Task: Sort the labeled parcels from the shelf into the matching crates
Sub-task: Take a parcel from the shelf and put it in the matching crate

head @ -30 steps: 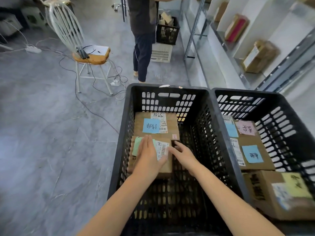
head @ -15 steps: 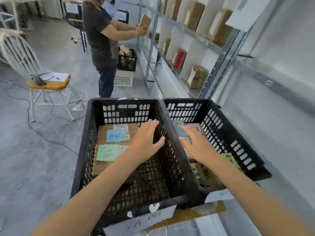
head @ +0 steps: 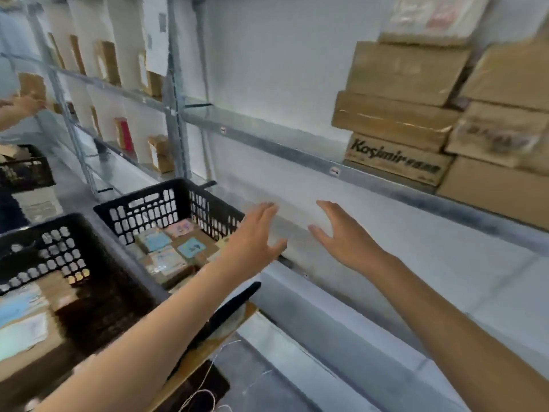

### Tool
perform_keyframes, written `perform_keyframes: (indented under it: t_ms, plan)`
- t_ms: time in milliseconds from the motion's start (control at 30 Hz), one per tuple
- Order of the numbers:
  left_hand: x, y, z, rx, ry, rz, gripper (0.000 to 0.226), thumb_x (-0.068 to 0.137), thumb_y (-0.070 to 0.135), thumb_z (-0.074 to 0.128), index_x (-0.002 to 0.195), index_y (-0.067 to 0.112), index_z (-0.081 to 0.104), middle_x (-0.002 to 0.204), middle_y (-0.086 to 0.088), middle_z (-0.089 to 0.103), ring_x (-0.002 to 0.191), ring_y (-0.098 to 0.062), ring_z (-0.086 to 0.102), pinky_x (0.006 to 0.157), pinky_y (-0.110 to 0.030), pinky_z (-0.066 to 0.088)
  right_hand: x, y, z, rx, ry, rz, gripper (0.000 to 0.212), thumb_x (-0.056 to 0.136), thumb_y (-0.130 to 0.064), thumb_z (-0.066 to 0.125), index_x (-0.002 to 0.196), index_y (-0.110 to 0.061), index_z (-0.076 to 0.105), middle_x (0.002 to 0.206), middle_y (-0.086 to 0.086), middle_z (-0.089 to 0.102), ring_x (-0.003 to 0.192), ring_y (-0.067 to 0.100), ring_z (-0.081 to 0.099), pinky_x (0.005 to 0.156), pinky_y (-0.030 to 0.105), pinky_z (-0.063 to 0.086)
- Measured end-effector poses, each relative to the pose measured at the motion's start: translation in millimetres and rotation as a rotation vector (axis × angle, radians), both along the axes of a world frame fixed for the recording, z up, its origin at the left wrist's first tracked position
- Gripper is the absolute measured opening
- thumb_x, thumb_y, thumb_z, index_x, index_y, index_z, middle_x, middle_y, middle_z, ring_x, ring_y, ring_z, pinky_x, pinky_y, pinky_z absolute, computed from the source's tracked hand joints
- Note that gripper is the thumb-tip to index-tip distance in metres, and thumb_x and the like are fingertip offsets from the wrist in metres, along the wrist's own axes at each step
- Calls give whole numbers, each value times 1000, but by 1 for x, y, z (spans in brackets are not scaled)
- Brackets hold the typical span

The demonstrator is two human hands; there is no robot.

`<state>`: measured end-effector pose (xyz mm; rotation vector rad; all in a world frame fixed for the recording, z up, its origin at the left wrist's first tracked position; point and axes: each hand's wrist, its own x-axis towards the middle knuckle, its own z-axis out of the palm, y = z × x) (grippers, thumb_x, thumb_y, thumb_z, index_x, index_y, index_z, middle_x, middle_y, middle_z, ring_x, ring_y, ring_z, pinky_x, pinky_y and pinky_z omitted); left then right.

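Bright, even light on a white wall (head: pixel 282 69) at right. Along it, a grey metal shelf (head: pixel 267 137) running from far left to near right, carried on a steel upright (head: pixel 175 114). White dividers (head: pixel 124 31) between its bays far left. Below, near, streaked grey floor (head: pixel 255 382), blurred.

Two crates (head: pixel 166 203) sit left of the shelf (head: pixel 297 147), stacked parcels (head: pixel 398 114) on its right end.

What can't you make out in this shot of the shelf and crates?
Head view only:
- Parcel notes in the far crate: blurred, writing unreadable.
- Near crate: cut by the left edge, motion-blurred.
- Shelf boxes: cut by the right edge.
- Other person: only a hand shows at the left edge.
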<state>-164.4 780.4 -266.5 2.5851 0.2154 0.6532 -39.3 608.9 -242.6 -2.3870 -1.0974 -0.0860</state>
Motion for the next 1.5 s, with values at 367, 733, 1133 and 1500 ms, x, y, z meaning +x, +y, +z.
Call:
perform_keyframes:
  t_ms: [367,733,1133,1500]
  plan:
    - [82,-217,48,109,-197,-396,65,97,38,58,151,12,33,159,-5,32,146,-20,28,115,-24,17,-15,-249,50,59,-138,-467,61,101,-48,47,153,-25,27,159,-3,34,143,19,36,109,34,34]
    - [131,-362,107,-45,-151,-720,64,100,40,53,155,22,24,161,2,26,139,-14,37,97,-17,26,-31,-406,112,154,-236,-755,52,101,-38,51,147,-17,37,147,4,45,134,25,42,106,41,39]
    - [215,-432,258,-134,-517,-599,68,99,29,57,154,7,24,157,-12,32,146,-24,27,117,-32,23,56,-456,238,198,-390,-756,67,101,-49,46,156,-18,25,162,1,29,147,19,30,112,29,23]
    - [278,-446,294,-382,-368,-448,64,96,38,56,145,6,31,134,-7,50,121,-24,51,82,-26,44,146,-441,280,370,-165,-573,75,100,-53,45,158,-15,16,154,1,42,134,20,47,100,29,40]
